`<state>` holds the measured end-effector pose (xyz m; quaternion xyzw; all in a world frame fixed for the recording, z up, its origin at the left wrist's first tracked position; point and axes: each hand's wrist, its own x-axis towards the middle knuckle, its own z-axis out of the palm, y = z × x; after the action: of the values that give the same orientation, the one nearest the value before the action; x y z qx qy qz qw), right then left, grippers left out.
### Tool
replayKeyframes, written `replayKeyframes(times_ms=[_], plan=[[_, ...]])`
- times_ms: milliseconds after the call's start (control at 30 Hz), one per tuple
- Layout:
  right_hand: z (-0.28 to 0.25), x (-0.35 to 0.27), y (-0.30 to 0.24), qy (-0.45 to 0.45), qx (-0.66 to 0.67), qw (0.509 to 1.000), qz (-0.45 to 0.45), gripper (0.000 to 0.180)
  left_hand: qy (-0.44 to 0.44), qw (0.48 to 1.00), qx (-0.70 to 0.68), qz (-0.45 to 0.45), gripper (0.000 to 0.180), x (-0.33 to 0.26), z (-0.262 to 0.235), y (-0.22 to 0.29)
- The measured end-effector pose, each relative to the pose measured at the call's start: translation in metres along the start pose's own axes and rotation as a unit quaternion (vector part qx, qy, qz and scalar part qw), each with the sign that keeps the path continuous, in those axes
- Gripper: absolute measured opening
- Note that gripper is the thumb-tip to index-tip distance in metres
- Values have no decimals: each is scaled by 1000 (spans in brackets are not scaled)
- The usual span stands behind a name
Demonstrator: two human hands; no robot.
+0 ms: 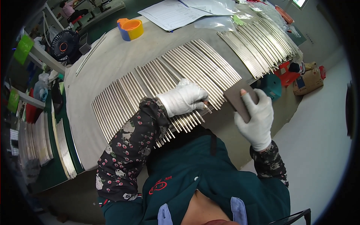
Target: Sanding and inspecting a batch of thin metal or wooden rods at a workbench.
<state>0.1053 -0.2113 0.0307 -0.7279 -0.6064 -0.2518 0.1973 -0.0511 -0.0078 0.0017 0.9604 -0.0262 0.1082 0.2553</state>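
- The bench point(81, 101) is widest of all, covered in pale grey and curving across the view from the lower left to the upper right.
- On it, the rods point(195, 60) lie side by side in one long row, silvery and slim, with narrow gaps between some groups; several near ends jut past the near edge.
- A second batch point(258, 47) of similar rods sits apart, farther right, near the bench's right end.
- The papers point(176, 17) lie flat at the far side, overlapping, beside a clear plastic bag point(215, 23).
- The carton point(308, 82), brown, stands beyond the right end, next to a red stool point(288, 76) and a teal bin point(273, 86).
- The fan point(64, 45), dark and round, is off the bench's left side.
- The left hand point(183, 98), in a white glove, rests curled on the row near its near ends; whether the fingers close around a rod, I cannot quite tell.
- The right hand point(258, 118), also gloved (one bare fingertip pokes out), holds the block between thumb and fingers.
- The block point(237, 98), flat and grey-brown, is tilted just beside the row's right end.
- The tape holder point(132, 30), yellow and blue, stands behind the row.
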Motion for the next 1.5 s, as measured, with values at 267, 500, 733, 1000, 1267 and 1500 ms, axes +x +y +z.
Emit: replayKeyframes(times_ms=[267,500,733,1000,1267,1500], plan=[[0,-2,-9,-24,72,996,-51,58,9,1000,15,-2,12,4,1,2],[-7,-7,-21,-90,152,978,-114,58,24,1000,14,-1,11,-2,0,5],[-4,-11,20,46,97,994,20,61,69,964,255,25,14,9,-11,25],[-4,-26,20,11,105,994,36,61,-91,986,135,-31,30,-14,-18,26],[-4,-20,1,1,136,991,12,60,-145,987,45,-49,25,-6,-19,19],[-3,-14,-27,-37,125,989,-62,57,10,1000,7,12,19,-15,-4,9]])
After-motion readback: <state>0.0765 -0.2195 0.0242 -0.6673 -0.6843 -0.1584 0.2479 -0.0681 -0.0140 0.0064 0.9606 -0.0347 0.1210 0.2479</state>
